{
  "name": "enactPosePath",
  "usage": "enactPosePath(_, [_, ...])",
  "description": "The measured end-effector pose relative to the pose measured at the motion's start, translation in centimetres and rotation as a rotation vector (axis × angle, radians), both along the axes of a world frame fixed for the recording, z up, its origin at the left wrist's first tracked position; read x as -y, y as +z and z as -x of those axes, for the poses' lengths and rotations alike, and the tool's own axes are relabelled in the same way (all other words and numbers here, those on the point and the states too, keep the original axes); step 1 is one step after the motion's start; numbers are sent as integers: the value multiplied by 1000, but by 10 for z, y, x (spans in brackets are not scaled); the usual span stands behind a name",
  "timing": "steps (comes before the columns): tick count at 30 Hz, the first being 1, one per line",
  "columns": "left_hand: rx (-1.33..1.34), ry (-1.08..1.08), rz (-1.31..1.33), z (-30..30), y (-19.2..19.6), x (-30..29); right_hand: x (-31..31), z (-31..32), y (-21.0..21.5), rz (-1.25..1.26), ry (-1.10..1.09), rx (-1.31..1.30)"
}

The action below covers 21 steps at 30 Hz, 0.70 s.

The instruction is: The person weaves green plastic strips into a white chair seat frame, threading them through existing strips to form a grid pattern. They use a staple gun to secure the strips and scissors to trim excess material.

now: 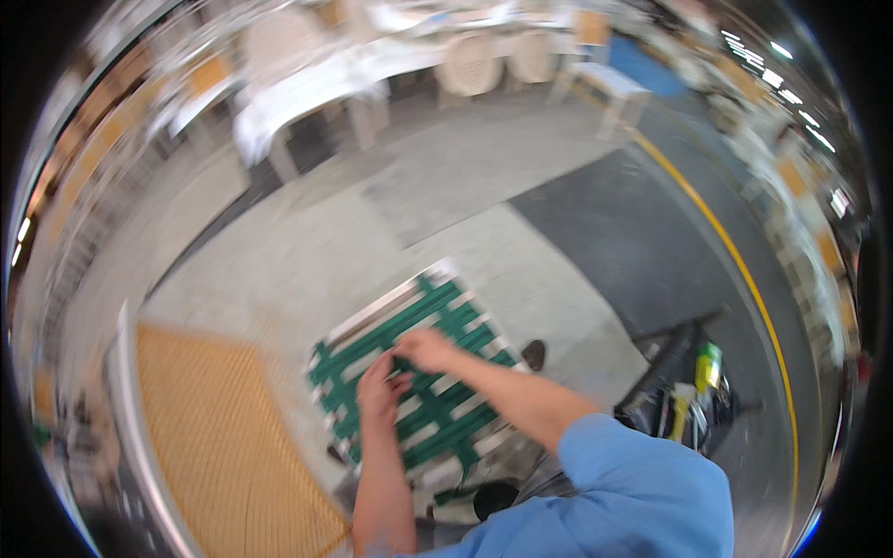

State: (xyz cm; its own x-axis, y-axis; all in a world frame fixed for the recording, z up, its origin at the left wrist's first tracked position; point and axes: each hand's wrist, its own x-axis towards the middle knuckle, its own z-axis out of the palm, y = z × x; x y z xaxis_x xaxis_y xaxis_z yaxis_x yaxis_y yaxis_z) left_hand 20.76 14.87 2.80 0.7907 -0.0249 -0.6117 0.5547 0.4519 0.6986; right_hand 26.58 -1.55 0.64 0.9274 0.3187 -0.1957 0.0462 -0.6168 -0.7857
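Note:
A light-coloured frame [377,310] with green straps [430,402] woven across it stands low in front of me, like a chair seat. Over its middle, my left hand [378,391] and my right hand [424,350] meet at the fingertips. The fingers of my right hand are pinched together. Those of my left hand are curled in toward the same spot. Whatever lies between them is too small and blurred to make out. A loose green strap end [465,458] hangs at the frame's near edge.
To the left leans a large tan woven panel [219,437] with a pale rim. A black tool bag [651,405] holding tools and a green-yellow can [709,365] sits at right. Dark mats [621,232] cover parts of the concrete floor. White-covered tables [307,93] and pale chairs [470,67] line the back.

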Motion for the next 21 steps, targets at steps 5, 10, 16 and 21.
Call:
enactPosePath(5, [-220,49,-191,-39,-9,3,-19,-26,10,285,-32,283])
enactPosePath(10, [-497,280,210,-84,-38,-8,-32,-67,14,411,11,91])
enactPosePath(16, [-290,528,456,-95,-57,-6,-43,-101,21,456,46,-267])
enactPosePath(21, [-122,390,632,-81,-59,-9,-48,-110,11,410,4,-290])
